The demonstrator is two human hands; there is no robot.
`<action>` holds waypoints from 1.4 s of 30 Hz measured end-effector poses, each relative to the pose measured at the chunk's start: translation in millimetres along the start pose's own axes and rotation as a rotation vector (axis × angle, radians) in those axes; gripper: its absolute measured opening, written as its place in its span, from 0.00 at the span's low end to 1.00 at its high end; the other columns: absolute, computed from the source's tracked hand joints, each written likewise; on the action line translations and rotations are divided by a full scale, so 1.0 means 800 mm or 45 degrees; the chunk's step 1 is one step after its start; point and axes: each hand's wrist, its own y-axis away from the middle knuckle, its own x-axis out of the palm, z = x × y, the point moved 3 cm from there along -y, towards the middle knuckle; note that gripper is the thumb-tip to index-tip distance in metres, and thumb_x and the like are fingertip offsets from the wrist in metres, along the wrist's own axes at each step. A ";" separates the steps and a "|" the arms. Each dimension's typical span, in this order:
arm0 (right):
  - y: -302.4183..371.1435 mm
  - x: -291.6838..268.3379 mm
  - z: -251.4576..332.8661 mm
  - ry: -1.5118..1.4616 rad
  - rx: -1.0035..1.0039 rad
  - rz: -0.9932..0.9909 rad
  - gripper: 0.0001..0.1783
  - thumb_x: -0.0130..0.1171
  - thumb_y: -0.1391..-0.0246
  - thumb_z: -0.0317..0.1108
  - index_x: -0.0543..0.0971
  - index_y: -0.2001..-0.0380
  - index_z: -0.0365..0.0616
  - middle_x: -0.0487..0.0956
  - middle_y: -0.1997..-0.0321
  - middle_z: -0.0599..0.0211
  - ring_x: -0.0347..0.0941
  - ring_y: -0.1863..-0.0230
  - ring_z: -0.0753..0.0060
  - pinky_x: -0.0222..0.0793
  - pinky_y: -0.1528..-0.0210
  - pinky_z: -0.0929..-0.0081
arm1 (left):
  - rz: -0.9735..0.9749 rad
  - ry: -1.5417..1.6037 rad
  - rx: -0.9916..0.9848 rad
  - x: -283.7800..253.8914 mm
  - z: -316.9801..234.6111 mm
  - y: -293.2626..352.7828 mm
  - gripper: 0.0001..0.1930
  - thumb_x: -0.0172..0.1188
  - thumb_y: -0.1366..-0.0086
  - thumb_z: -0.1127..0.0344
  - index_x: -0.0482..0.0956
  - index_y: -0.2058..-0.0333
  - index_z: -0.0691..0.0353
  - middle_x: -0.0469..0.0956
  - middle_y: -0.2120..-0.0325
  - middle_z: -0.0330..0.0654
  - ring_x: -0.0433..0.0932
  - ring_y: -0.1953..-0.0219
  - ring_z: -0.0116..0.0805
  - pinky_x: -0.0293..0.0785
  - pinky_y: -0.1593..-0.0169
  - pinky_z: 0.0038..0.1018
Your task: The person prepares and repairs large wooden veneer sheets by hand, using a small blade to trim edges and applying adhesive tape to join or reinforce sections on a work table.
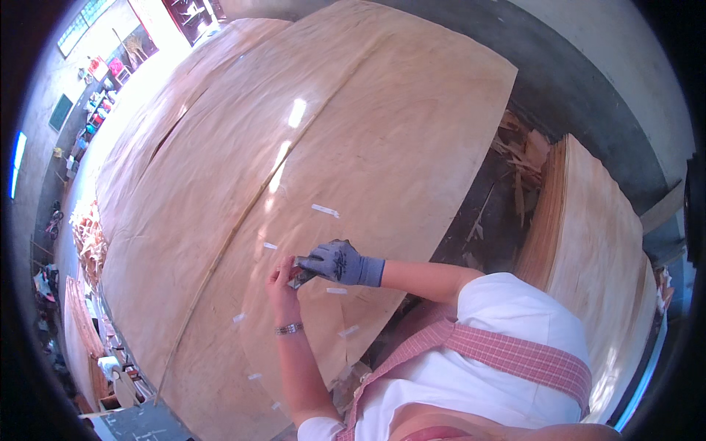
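My left hand (pixel 282 281), bare and with a metal-banded watch at the wrist, has its fingers closed and drawn up against my right. My right hand (pixel 337 262) wears a grey-blue glove with dark marks and grips a small dark object (pixel 300 276) with a shiny part. Its kind is too small to tell, and whatever my left fingertips pinch is hidden. Both hands are over a broad wood veneer sheet (pixel 397 140). Around them lie short white strips, among them one white strip (pixel 325 210) beyond my hands and another white strip (pixel 337 291) close to my right wrist.
A long thin pole (pixel 246 209) lies lengthwise over the veneer. To the right stands a tall stack of veneer sheets (pixel 588 220), with torn veneer scraps (pixel 523 149) behind it. More scraps (pixel 90 235) are heaped at the left edge. A grey wall (pixel 581 81) closes off the far right.
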 end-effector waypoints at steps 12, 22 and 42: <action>0.050 -0.021 -0.033 -1.102 0.483 0.058 0.15 0.61 0.42 0.33 0.80 0.51 0.44 0.83 0.62 0.70 0.77 0.61 0.71 0.73 0.58 0.75 | -0.085 -0.346 0.040 0.011 -0.031 0.125 0.18 0.61 0.34 0.54 0.83 0.56 0.64 0.81 0.70 0.37 0.79 0.69 0.22 0.73 0.66 0.18; 0.111 0.029 0.036 -1.579 1.018 1.053 0.12 0.59 0.41 0.42 0.81 0.63 0.44 0.80 0.74 0.74 0.70 0.78 0.87 0.62 0.78 0.86 | -0.213 -0.394 -0.207 -0.037 0.036 0.182 0.17 0.61 0.34 0.53 0.82 0.54 0.59 0.81 0.67 0.34 0.79 0.67 0.21 0.72 0.65 0.18; 0.191 0.134 0.093 -0.917 0.897 1.078 0.18 0.63 0.49 0.44 0.81 0.69 0.37 0.82 0.73 0.54 0.79 0.71 0.59 0.72 0.66 0.64 | -0.450 -2.088 0.357 -0.059 0.212 0.296 0.37 0.61 0.41 0.51 0.62 0.34 0.53 0.56 0.32 0.37 0.52 0.31 0.43 0.45 0.32 0.50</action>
